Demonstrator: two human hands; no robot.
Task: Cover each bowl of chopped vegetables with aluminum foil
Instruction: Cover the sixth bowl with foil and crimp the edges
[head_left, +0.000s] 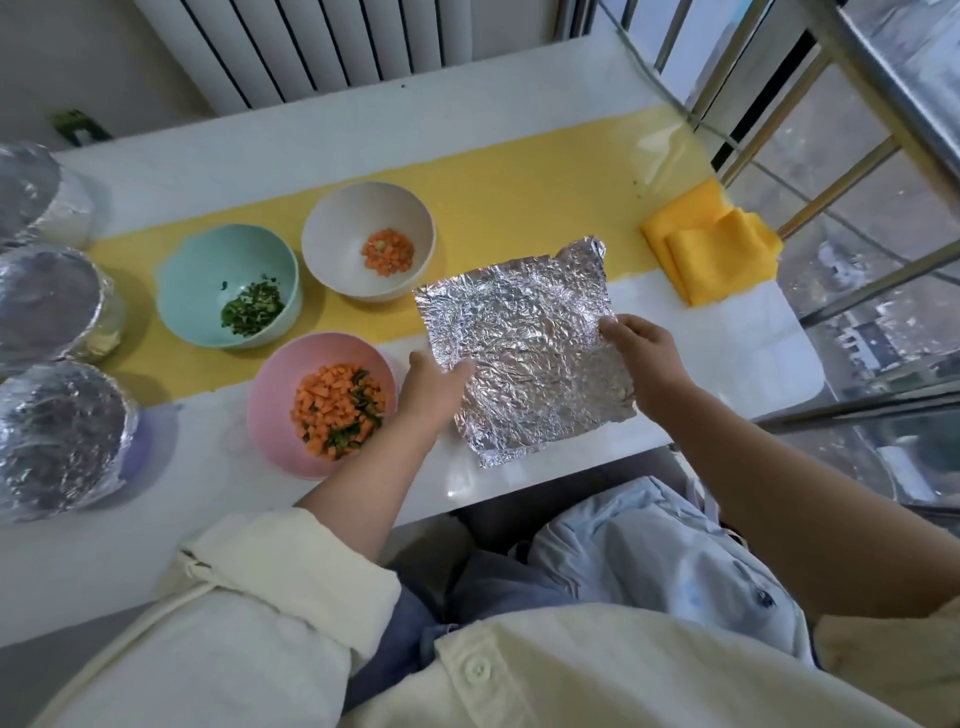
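Note:
I hold a crinkled square sheet of aluminum foil (524, 343) above the white table, right of the bowls. My left hand (434, 387) grips its left edge and my right hand (641, 353) pinches its right edge. Three bowls stand uncovered: a pink bowl (270, 410) of chopped carrot and greens just left of my left hand, a teal bowl (192, 280) with chopped greens, and a white bowl (337, 228) with a little diced carrot. Three foil-covered bowls line the left edge, at the front (62, 441), middle (52, 306) and back (36, 192).
A yellow runner (519, 176) crosses the white table (727, 338). A folded yellow cloth (711, 244) lies at the right end. A radiator stands behind the table, and metal railings (831, 171) run along the right.

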